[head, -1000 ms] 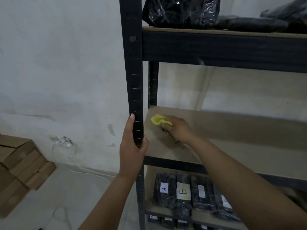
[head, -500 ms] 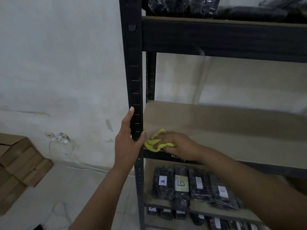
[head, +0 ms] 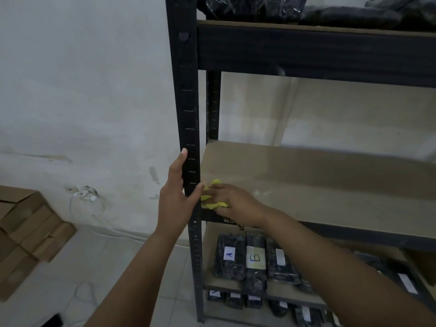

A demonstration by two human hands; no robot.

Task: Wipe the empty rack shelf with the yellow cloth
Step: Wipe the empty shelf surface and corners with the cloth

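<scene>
At the front left corner of the bare shelf, the right hand [head: 232,201] lies palm down on a small crumpled yellow cloth [head: 213,199], its fingers bent over the wad and pressing it onto the board. The cloth peeks out on the hand's left side, nearly touching the upright, so almost no shelf remains that way. The left hand [head: 175,199] grips the black slotted metal rack post [head: 187,114], fingers straight up its outer face and thumb hooked round the inner edge just beside the cloth; it steadies the frame and does no wiping.

The empty tan fibreboard rack shelf [head: 318,185] runs with its long axis left to right, stretching well away to the right of the hand, with its short axis running back toward the white wall [head: 82,90]. Judging from this, the unwiped board lies rightward and rearward of the cloth, and the right hand is the one placed to sweep it. Below, black wrapped packets with white labels [head: 253,258] fill the lower shelf; flat brown cardboard boxes [head: 26,234] lie stacked on the floor at left.
</scene>
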